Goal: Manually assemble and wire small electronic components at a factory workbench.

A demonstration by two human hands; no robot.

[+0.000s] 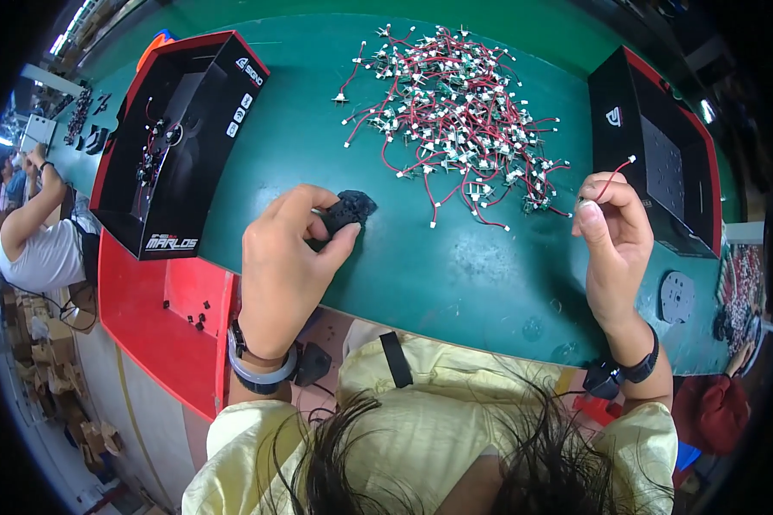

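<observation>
My left hand [288, 253] is closed on a small black plastic part [350, 209], gripped between thumb and fingers just above the green table. At the right, my right hand [614, 240] pinches a small wired connector [616, 174]; its red lead with a white plug sticks up past the fingers. Most of that piece is hidden by the fingertips. Between and beyond my hands lies a large heap of red-wired white connectors [464, 120], some with small green boards. My right hand is near the heap's right edge, apart from it.
A black box with red edges [193, 146] stands at left, holding a few wired parts. Another black box [605, 112] stands at right, near a grey round disc [677, 297]. A red bin [167, 348] with small black pieces sits below the table's left edge. Another person [43, 249] works at far left.
</observation>
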